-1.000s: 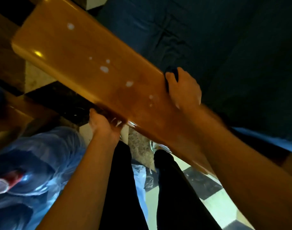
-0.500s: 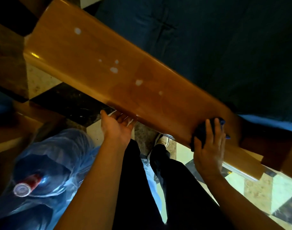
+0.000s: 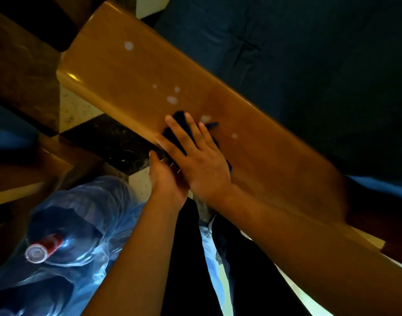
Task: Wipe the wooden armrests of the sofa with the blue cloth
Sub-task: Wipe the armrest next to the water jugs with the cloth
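A broad polished wooden armrest [image 3: 131,71] runs diagonally from upper left to lower right, with several pale spots on its top. My right hand [image 3: 200,160] lies flat on it near the front edge, fingers spread, pressing the dark blue cloth [image 3: 184,124] against the wood; most of the cloth is hidden under the palm. My left hand [image 3: 165,179] sits just below, partly covered by the right hand, its fingers curled against the armrest's underside edge.
The dark blue sofa cushion [image 3: 309,65] fills the upper right. A large water bottle [image 3: 65,236] with a red cap, wrapped in clear plastic, stands at the lower left on the checkered tile floor [image 3: 117,140]. My dark-trousered legs [image 3: 190,270] are below the armrest.
My right hand has slid the cloth up along the armrest from its lower right end to the middle, beside the spots. The left hand has stayed at the front edge.
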Motion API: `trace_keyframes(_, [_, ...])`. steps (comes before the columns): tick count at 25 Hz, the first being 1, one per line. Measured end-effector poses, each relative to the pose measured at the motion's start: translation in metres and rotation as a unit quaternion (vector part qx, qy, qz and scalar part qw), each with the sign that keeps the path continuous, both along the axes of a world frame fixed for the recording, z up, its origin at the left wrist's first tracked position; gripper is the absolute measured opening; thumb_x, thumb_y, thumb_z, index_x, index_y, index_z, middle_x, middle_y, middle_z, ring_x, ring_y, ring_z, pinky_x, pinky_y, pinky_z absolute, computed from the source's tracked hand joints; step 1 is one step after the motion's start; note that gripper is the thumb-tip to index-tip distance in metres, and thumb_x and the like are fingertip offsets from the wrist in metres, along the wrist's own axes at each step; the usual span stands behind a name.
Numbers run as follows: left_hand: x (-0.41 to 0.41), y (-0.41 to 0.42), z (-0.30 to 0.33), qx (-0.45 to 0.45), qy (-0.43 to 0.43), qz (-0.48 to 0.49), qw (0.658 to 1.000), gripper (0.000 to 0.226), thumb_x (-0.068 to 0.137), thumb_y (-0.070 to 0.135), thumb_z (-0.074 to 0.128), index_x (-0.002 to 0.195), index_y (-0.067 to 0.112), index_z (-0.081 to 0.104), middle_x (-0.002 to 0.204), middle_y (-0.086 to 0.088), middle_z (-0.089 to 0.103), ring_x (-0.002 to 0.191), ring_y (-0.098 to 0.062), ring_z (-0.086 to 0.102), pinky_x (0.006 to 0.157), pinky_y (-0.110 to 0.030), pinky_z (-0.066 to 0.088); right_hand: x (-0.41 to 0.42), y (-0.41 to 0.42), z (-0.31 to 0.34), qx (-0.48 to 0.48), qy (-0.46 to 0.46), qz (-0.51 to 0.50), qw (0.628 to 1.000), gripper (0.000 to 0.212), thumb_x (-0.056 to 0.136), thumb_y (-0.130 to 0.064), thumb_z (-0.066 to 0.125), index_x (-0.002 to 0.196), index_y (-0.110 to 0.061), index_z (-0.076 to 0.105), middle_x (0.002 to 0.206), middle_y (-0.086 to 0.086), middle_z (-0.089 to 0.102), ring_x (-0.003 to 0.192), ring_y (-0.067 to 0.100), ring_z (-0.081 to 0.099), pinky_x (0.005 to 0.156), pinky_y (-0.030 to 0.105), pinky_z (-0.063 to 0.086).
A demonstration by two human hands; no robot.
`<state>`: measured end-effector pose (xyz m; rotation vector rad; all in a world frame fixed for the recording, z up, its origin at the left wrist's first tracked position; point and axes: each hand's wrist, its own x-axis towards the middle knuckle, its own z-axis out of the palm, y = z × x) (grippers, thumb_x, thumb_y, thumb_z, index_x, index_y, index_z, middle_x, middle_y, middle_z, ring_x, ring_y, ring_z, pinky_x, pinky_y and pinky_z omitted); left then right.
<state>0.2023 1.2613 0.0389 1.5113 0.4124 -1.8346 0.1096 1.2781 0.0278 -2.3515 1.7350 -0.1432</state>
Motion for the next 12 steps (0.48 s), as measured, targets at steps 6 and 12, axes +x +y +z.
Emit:
trace_keyframes(6, [-0.009, 0.003, 0.003, 0.037, -0.052, 0.014, 0.998, 0.058, 0.105, 0.058, 0.028, 0.122, 0.017, 0.066, 0.128, -0.015, 0.066, 0.114, -0.032, 0.065, 0.095, -0.047, 0.053, -0.024, 0.033, 0.004, 0.015, -0.018, -0.061, 0.998, 0.077, 0.098, -0.03, 0.063, 0.162, -0.031, 0.022, 0.172, 0.008, 0.016, 0.159, 0.034, 0.009, 0.129, 0.051, 0.011])
trace_keyframes(12, [-0.016, 0.007, -0.002, 0.076, -0.071, -0.005, 0.995, 0.061, 0.105, 0.059, 0.027, 0.111, 0.011, 0.064, 0.116, -0.019, 0.067, 0.104, -0.036, 0.066, 0.093, -0.053, 0.054, -0.11, 0.044, 0.017, 0.075, 0.001, -0.301, 0.951, 0.099, 0.083, -0.085, 0.045, 0.163, -0.034, 0.016, 0.172, 0.004, 0.012, 0.159, 0.033, 0.007, 0.125, 0.053, 0.008])
